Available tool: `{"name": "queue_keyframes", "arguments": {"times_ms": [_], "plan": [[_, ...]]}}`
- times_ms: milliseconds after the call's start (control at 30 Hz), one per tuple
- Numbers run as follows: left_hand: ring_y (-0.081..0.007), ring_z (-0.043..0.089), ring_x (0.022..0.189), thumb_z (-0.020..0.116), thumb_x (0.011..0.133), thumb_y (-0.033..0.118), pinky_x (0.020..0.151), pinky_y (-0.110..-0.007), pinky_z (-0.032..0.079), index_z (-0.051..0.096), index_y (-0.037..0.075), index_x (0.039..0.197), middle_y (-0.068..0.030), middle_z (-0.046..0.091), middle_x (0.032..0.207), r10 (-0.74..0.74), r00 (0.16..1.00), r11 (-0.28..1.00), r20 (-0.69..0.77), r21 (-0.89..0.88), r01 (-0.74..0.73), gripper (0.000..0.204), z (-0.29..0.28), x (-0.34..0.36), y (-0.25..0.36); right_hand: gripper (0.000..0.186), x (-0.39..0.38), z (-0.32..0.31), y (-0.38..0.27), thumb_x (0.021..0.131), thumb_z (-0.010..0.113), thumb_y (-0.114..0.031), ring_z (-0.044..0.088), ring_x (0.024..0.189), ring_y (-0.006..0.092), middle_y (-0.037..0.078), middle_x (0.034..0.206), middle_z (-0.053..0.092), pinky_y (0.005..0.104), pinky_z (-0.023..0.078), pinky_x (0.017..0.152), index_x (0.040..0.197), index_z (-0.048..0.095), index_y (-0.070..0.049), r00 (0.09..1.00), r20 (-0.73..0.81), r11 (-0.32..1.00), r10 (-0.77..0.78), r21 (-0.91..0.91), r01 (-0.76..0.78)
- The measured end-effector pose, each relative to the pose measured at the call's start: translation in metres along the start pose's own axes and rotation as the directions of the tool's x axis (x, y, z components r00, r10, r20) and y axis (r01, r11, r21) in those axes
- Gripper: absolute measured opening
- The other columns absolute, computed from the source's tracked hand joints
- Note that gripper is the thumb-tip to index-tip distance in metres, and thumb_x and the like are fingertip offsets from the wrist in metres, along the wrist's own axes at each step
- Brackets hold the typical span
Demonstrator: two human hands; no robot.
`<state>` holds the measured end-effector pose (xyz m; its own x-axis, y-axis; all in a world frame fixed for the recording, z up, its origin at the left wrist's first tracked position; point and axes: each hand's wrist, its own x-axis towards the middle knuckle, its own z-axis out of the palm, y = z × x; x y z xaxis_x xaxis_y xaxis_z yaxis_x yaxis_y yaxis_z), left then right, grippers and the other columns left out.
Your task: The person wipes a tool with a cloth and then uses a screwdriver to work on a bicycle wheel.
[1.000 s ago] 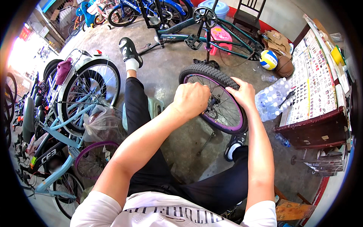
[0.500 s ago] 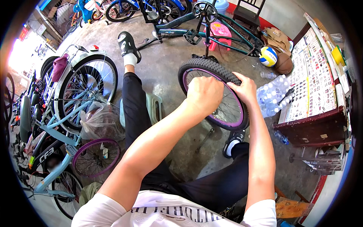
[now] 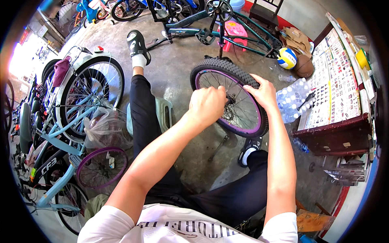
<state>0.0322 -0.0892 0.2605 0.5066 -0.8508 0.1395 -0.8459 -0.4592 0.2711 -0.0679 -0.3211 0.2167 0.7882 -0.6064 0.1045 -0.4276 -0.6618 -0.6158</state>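
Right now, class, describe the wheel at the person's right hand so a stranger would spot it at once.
Find the teal bicycle frame at the picture's top. Just below it is the tilted wheel, its tyre held by the right hand. Unlike the tyreless purple rim at lower left, this purple-rimmed wheel wears knobbly black rubber.

From my remote view, a grey, smooth concrete floor carries everything. Near left, I see a purple-rimmed spoked wheel; farther back, a pale green plastic stool. A pink plastic stool stands far off. At right rest a white, blue and yellow volleyball, a brown basketball and white-capped clear plastic bottles.
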Motion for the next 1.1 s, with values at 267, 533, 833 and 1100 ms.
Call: {"name": "queue_keyframes", "arguments": {"times_ms": [267,533,833,1100], "plan": [[-0.038,0.073,0.066,0.069,0.097,0.03,0.057,-0.047,0.058,0.059,0.003,0.097,-0.0179,0.071,0.072,-0.09,0.996,0.992,0.009,-0.089,0.091,0.029,0.031,-0.012,0.004,0.063,0.001,-0.002,0.004,0.077,0.087,-0.042,0.076,0.095,0.0327,0.016,0.1,0.078,0.0418,0.056,0.086,0.132,0.073,-0.015,0.999,-0.026,0.999,-0.033,0.033,0.033],[-0.039,0.072,0.065,0.066,0.099,0.03,0.057,-0.049,0.058,0.055,0.004,0.1,-0.0188,0.072,0.076,-0.209,0.977,0.962,-0.039,-0.185,0.199,0.028,0.075,-0.017,0.018,0.065,0.001,-0.007,0.014,0.076,0.087,-0.044,0.075,0.105,0.0341,0.019,0.108,0.078,0.0416,0.055,0.091,0.131,0.072,-0.013,1.0,-0.017,0.998,-0.02,0.058,0.021],[-0.0425,0.071,0.068,0.065,0.1,0.031,0.059,-0.054,0.056,0.053,0.006,0.108,-0.018,0.073,0.081,-0.282,0.956,0.904,-0.075,-0.355,0.239,0.029,0.116,-0.019,0.026,0.071,-0.004,-0.013,0.017,0.076,0.087,-0.046,0.074,0.108,0.0354,0.02,0.114,0.077,0.0409,0.055,0.093,0.133,0.069,-0.006,1.0,-0.024,0.999,-0.017,0.041,0.018],[-0.0427,0.072,0.073,0.065,0.1,0.033,0.063,-0.055,0.056,0.052,0.007,0.112,-0.0187,0.073,0.083,-0.312,0.948,0.832,-0.059,-0.498,0.242,0.031,0.142,-0.017,0.026,0.072,-0.004,-0.013,0.008,0.077,0.086,-0.049,0.074,0.108,0.0352,0.019,0.112,0.077,0.041,0.055,0.094,0.131,0.068,-0.005,0.999,-0.034,1.0,0.023,0.019,-0.022]]}}
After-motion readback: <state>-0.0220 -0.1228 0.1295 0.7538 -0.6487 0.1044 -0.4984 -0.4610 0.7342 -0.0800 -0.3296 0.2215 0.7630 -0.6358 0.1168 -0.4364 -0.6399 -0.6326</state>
